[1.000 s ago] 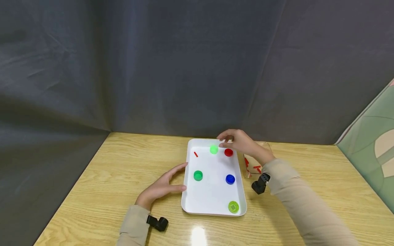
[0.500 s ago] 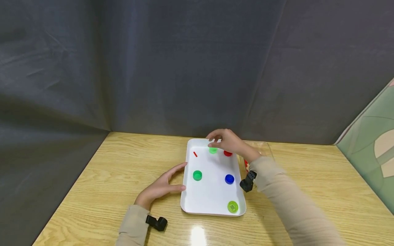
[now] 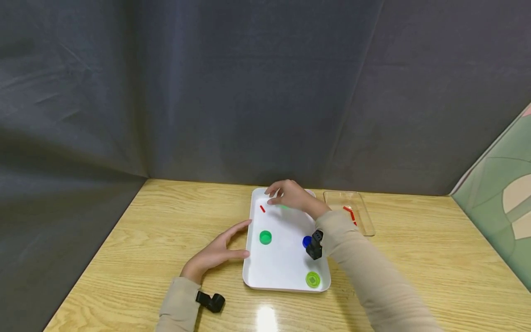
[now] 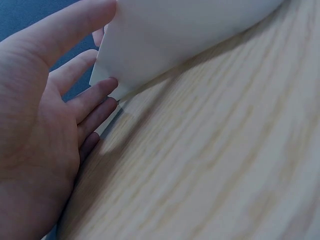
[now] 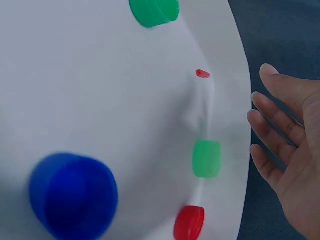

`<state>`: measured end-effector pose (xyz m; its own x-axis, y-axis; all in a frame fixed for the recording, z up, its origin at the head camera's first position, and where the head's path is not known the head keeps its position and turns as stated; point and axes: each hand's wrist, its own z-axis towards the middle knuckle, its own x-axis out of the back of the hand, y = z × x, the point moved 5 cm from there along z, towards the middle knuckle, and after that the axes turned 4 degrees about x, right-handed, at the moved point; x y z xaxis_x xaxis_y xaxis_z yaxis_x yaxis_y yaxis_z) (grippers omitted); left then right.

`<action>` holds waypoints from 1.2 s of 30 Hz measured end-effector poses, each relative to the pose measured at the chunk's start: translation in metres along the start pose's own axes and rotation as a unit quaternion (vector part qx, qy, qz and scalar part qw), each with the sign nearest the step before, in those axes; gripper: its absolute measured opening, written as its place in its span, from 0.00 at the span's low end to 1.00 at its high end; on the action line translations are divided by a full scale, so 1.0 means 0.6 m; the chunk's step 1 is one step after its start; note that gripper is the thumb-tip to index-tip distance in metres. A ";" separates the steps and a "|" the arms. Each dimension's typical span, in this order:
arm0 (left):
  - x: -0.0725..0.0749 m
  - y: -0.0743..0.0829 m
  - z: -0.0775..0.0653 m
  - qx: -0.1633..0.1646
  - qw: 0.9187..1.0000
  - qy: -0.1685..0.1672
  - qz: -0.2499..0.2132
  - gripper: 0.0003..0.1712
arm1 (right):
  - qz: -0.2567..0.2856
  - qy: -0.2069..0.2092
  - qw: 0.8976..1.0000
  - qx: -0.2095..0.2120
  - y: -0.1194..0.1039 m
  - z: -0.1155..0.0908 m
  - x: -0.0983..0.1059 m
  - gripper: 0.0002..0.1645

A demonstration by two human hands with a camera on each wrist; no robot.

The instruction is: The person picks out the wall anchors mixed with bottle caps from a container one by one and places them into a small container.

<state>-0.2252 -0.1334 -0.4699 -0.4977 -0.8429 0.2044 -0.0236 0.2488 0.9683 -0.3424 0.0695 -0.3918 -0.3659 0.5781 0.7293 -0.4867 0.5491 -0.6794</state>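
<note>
A white tray [image 3: 275, 265] lies on the table. My left hand [image 3: 215, 252] rests against its left side, thumb and fingers spread along the rim. Over the far end hovers my right hand [image 3: 289, 196], loosely curved, with nothing between its fingers. Just left of those fingertips a short red stick [image 3: 262, 209] lies in the tray. Beneath the right hand, a light green cap [image 5: 206, 159] is mostly hidden in the head view; a red cap [image 5: 189, 222] beside it shows only in the right wrist view. A darker green cap [image 3: 265, 237] sits nearer the middle.
A blue cap [image 3: 306, 241], partly behind the right wrist camera, and a yellow-green cap [image 3: 313, 279] are in the tray's right half. Right of the tray stands a clear box [image 3: 367, 223] with several red sticks [image 3: 352, 216]. A dark curtain [image 3: 249, 115] hangs behind the table.
My right hand has moved left across the tray's far end, passing over the red and light green caps toward the red stick. The left hand has stayed at the tray's side.
</note>
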 end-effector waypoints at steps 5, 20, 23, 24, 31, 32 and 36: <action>0.001 0.001 0.000 -0.002 1.000 -0.002 0.001 0.46 | 0.000 -0.004 1.000 0.020 0.006 0.011 -0.021 0.16; 0.003 -0.004 0.001 -0.005 1.000 -0.006 -0.001 0.46 | 0.030 0.009 0.999 0.011 0.026 0.017 -0.065 0.14; 0.003 -0.003 0.002 -0.006 1.000 -0.006 -0.003 0.46 | 0.024 0.004 1.000 0.003 0.027 0.019 -0.067 0.15; 0.003 -0.003 0.002 -0.007 1.000 -0.006 -0.004 0.46 | 0.020 0.003 1.000 -0.002 0.028 0.020 -0.068 0.15; 0.001 -0.002 0.002 -0.010 1.000 -0.007 -0.010 0.46 | -0.031 -0.001 0.999 -0.007 0.030 0.025 -0.073 0.14; 0.001 -0.002 0.003 -0.009 1.000 -0.007 -0.011 0.46 | -0.036 0.000 0.999 -0.006 0.030 0.026 -0.073 0.14; -0.001 -0.002 0.003 -0.008 1.000 -0.007 -0.013 0.46 | -0.044 0.003 0.999 -0.009 0.034 0.028 -0.073 0.14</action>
<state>-0.2264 -0.1324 -0.4712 -0.5087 -0.8424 0.1774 -0.0224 0.2189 0.9755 -0.3494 0.0452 -0.4365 -0.3174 0.5313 0.7854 -0.5017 0.6087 -0.6146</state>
